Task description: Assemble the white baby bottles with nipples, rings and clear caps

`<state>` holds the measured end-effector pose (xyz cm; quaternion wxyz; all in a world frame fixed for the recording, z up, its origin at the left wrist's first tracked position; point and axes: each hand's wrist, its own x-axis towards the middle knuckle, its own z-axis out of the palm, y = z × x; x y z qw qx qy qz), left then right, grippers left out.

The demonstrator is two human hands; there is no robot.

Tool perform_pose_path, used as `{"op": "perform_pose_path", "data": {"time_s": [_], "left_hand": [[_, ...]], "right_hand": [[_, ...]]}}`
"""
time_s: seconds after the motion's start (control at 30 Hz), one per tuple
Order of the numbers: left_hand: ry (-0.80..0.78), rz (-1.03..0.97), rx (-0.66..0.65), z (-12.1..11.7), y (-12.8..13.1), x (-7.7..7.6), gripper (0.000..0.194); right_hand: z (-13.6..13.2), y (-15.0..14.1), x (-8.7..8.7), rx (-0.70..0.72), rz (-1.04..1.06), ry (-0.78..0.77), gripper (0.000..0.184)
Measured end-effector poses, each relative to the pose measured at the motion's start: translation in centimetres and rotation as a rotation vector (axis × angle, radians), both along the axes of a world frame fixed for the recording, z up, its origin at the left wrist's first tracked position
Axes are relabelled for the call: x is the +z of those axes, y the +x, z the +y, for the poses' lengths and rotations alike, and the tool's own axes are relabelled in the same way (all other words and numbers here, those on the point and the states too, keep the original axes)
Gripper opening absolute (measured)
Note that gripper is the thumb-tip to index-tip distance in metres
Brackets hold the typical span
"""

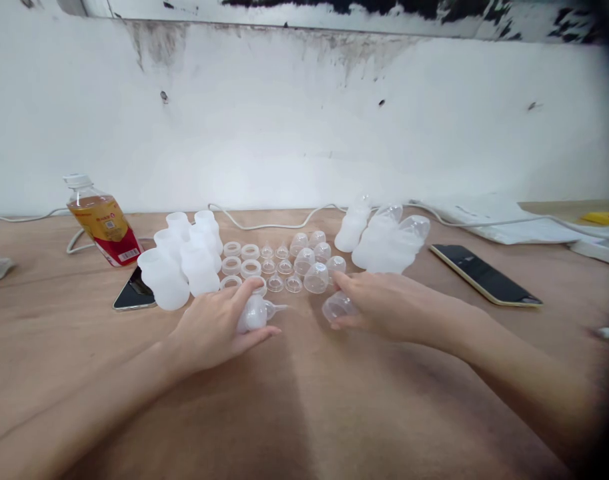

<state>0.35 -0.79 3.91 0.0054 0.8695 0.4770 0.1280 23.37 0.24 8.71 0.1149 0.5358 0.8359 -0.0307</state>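
Note:
My left hand point(211, 327) is closed round a small white baby bottle point(255, 315), tipped on its side with its clear teat pointing right. Between the fingers of my right hand point(399, 310) is a clear domed cap point(338, 307), held apart from the teat. Beyond my hands stand rows of white screw rings point(231, 265), clear teats point(284, 267) and clear caps point(315, 279). Frosted bottle bodies point(165, 281) are grouped at the left. Several capped bottles point(387, 247) stand together at the right, behind my right hand.
A drink bottle point(107, 227) stands at the left behind a phone point(134, 292). Another phone point(484, 273) lies at the right. A white cable point(269, 227) runs along the wall to a white plastic bag point(494, 220) at the back right.

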Motion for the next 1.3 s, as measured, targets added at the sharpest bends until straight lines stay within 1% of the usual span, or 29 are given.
{"op": "perform_pose_path", "data": {"time_s": [0.03,0.1,0.2,0.27,0.37,0.43,0.47,0.5,0.53,0.6,0.67,0.73,0.8,0.87,0.93,0.97,1.03,1.1,1.13,1.2,1.3], "left_hand": [[-0.002,-0.018,0.006,0.1,-0.1,0.0,0.054],[0.011,-0.046,0.010,0.2,-0.2,0.0,0.052],[0.008,-0.051,0.004,0.2,-0.3,0.2,0.050],[-0.011,-0.043,0.003,0.1,-0.3,0.2,0.049],[-0.009,-0.046,-0.024,0.0,-0.3,0.2,0.051],[0.004,-0.063,-0.075,-0.2,-0.2,0.2,0.049],[0.014,-0.075,-0.106,-0.3,-0.1,0.2,0.048],[0.028,-0.085,-0.136,-0.5,0.1,0.2,0.047],[0.043,-0.088,-0.165,-0.6,0.2,0.2,0.046],[0.083,-0.073,-0.215,-0.8,0.5,0.0,0.044],[0.130,-0.042,-0.251,-1.0,0.7,-0.4,0.043],[0.180,-0.019,-0.282,-1.0,0.8,-0.8,0.042],[0.242,-0.019,-0.272,-0.9,0.8,-1.0,0.041],[0.278,-0.013,-0.181,-0.7,0.8,-1.0,0.038],[0.241,0.037,-0.082,-0.7,0.8,-0.8,0.029],[0.210,0.074,-0.055,-0.8,0.9,-0.6,0.022],[0.173,0.146,-0.061,-1.0,1.1,-0.3,0.013],[0.173,0.185,-0.076,-1.1,1.2,0.0,0.009],[0.162,0.199,-0.081,-1.1,1.2,0.2,0.009],[0.092,0.219,-0.087,-0.9,1.2,0.4,0.012],[-0.067,0.179,-0.076,-0.6,0.8,0.8,0.022]], "right_hand": [[0.2,0.3,-0.2,-0.042,-0.056,-0.004,0.030],[0.6,0.4,-0.8,-0.093,-0.081,-0.001,0.033],[1.2,0.0,-1.9,-0.127,-0.024,0.060,0.042],[1.3,-0.3,-2.3,-0.157,0.010,0.132,0.041],[0.9,-0.7,-2.0,-0.171,0.090,0.265,0.041],[0.2,-1.1,-1.5,-0.125,0.206,0.326,0.044],[-0.2,-1.4,-1.3,-0.085,0.294,0.310,0.045],[-0.5,-1.7,-1.2,-0.045,0.398,0.255,0.046],[-0.9,-2.1,-1.2,-0.007,0.505,0.162,0.044],[-1.4,-2.8,-1.4,0.045,0.673,-0.083,0.038],[-1.7,-3.4,-1.9,0.052,0.746,-0.292,0.035],[-1.8,-3.8,-2.4,0.042,0.764,-0.389,0.037],[-1.8,-3.9,-2.7,0.021,0.789,-0.375,0.036],[-1.7,-3.9,-2.7,0.013,0.815,-0.321,0.031],[-1.7,-3.8,-2.6,0.010,0.814,-0.294,0.030],[-1.7,-3.7,-2.5,0.007,0.799,-0.306,0.032],[-1.8,-3.8,-2.6,-0.008,0.763,-0.379,0.037],[-1.9,-3.9,-2.9,-0.006,0.736,-0.409,0.042],[-1.9,-4.0,-3.1,0.011,0.729,-0.396,0.042],[-1.8,-4.2,-3.4,0.086,0.724,-0.317,0.037],[-1.4,-4.1,-3.6,0.285,0.641,-0.125,0.028]]}}
